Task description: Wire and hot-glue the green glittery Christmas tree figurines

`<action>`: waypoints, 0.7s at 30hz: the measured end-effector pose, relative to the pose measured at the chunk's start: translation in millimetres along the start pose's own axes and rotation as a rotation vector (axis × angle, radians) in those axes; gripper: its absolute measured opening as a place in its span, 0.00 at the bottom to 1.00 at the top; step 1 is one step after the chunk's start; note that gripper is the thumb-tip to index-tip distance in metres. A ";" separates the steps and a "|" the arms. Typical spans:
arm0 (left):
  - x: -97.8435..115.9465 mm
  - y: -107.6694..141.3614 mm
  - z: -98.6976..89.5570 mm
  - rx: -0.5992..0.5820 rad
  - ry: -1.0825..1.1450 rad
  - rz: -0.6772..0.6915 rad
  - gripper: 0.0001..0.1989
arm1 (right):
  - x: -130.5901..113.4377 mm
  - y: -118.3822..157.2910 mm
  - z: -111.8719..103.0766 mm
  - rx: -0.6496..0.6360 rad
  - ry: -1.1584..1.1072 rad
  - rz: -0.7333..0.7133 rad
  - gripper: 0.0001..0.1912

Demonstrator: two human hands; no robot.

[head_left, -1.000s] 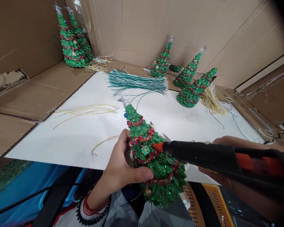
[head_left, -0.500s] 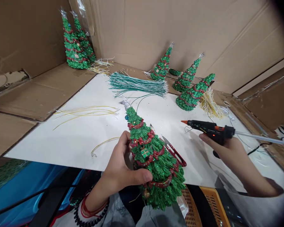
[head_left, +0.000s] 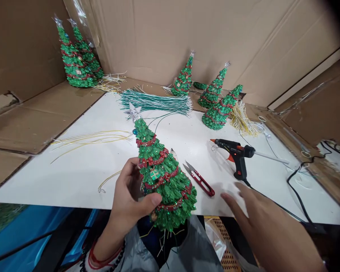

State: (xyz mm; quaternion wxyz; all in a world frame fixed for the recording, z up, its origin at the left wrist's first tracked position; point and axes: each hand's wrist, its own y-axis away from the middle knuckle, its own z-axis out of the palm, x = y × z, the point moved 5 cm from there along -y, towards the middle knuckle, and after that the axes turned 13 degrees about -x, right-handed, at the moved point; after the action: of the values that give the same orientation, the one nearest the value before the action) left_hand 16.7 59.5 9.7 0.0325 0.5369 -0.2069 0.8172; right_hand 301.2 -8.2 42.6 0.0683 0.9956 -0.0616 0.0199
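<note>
My left hand (head_left: 133, 204) is wrapped round a small glittery green Christmas tree (head_left: 170, 189) with red garlands and a silver star on top. The tree leans to the left over the table's front edge, and loose wire ends hang from its base. Empty, with fingers apart, my right hand (head_left: 263, 219) hovers at the front right. Beyond it a black hot glue gun (head_left: 239, 160) rests on the white table (head_left: 73, 177), a glue stick in its back and a red light on. Red thread snips (head_left: 200, 179) lie between the tree and my right hand.
Green wires (head_left: 155, 102) lie bundled at the back, yellow and white wires (head_left: 93, 138) at the left. Two finished-looking trees (head_left: 76, 64) stand far left; several more, including one tree (head_left: 222, 109), stand back right. Cardboard walls (head_left: 158, 41) enclose the table. A black cord (head_left: 296, 189) runs along the right.
My right hand has let go of the glue gun, which now sits on the table, and has drawn back toward me. The view has shifted; my left hand still holds the tree.
</note>
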 end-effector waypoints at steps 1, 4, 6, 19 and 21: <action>-0.6 -0.4 -1.2 0.019 -0.017 0.009 0.32 | -16.7 4.4 -1.4 -0.008 -0.050 -0.137 0.16; -1.8 -0.6 -5.0 0.067 -0.084 0.041 0.34 | -63.3 -12.0 -10.9 0.068 -0.209 -0.361 0.13; -0.9 0.6 -8.0 0.096 -0.142 0.080 0.33 | -89.8 -39.6 -11.4 0.016 -0.244 -0.432 0.11; 7.8 4.0 -11.3 0.124 -0.322 0.167 0.33 | -129.0 -78.0 -17.7 -0.101 -0.557 -0.547 0.14; 6.3 4.4 -12.8 0.129 -0.296 0.159 0.34 | -122.0 -80.6 -18.4 -0.081 -0.686 -0.532 0.13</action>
State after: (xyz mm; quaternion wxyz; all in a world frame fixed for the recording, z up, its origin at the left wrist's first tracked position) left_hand 1.8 59.2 9.7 -0.0975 0.6342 -0.1982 0.7409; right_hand 189.8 88.2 44.1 0.0857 0.9222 0.1773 -0.3329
